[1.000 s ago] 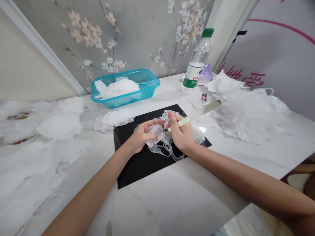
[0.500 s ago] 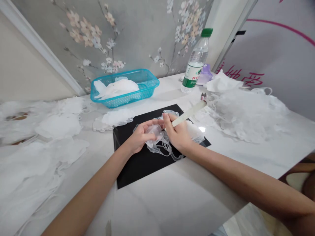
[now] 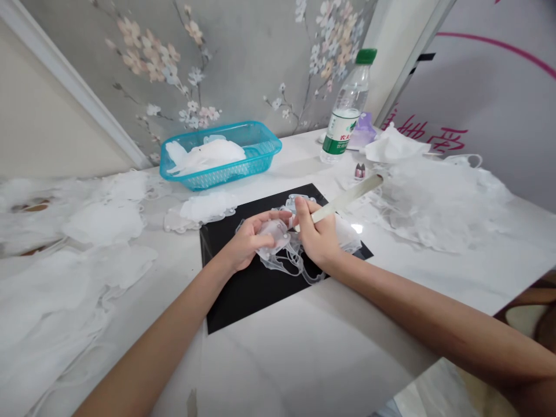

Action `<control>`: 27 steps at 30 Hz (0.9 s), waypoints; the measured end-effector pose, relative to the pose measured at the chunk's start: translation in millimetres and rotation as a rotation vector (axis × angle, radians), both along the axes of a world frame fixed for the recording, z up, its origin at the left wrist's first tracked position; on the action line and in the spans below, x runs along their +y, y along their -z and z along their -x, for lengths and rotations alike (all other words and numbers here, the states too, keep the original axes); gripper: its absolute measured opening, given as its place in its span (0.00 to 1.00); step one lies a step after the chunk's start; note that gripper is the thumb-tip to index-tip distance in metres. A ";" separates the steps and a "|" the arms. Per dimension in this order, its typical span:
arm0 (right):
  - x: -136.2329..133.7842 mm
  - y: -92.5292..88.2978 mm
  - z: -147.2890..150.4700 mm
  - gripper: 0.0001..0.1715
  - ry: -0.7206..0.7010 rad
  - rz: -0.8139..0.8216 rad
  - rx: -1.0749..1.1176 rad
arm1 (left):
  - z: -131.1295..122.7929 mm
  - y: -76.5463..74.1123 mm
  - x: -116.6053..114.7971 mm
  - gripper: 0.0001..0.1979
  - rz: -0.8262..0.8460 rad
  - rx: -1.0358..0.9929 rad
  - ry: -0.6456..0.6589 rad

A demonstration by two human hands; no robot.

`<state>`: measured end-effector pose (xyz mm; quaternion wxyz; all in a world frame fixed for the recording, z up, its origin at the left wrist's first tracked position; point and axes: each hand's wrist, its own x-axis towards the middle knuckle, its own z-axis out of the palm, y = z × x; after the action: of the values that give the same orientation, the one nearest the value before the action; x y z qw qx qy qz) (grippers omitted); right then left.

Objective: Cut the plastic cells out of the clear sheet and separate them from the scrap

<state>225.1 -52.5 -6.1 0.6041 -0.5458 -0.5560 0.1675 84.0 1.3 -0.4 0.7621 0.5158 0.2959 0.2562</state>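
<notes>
My left hand (image 3: 252,240) grips a bunched white translucent piece (image 3: 273,238) with thin looped strands hanging from it onto the black mat (image 3: 243,295). My right hand (image 3: 317,231) sits just to its right, fingers closed around a slim cream-coloured tool (image 3: 347,198). The tip of that tool is hidden by the fingers, near the gathered piece. Its handle points up and to the right, over the white table. More of the same sheer material (image 3: 343,234) shows under my right hand.
A turquoise plastic basket (image 3: 219,159) holding white pieces stands at the back. Behind it to the right are a green-capped water bottle (image 3: 345,113), a purple object (image 3: 362,132) and a small metallic item (image 3: 359,171). White sheer heaps (image 3: 438,202) lie on both sides of the mat.
My right hand has shifted slightly right, and the tool's handle has swung farther out to the right. My left hand and the white piece have barely moved.
</notes>
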 end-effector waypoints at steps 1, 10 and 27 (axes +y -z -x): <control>0.3 0.3 -0.1 0.26 -0.001 -0.009 -0.012 | 0.1 0.2 0.1 0.27 -0.001 -0.004 0.002; 1.9 -0.4 0.8 0.25 0.017 0.092 -0.226 | 0.2 2.7 0.0 0.27 -0.060 -0.012 0.015; 2.2 2.6 -0.4 0.25 0.052 -0.006 -0.087 | -1.0 5.1 -1.1 0.28 -0.183 -0.027 0.039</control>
<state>225.6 -50.4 -8.7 0.5851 -0.5649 -0.5680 0.1261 84.9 0.2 -5.5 0.7204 0.5856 0.2507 0.2742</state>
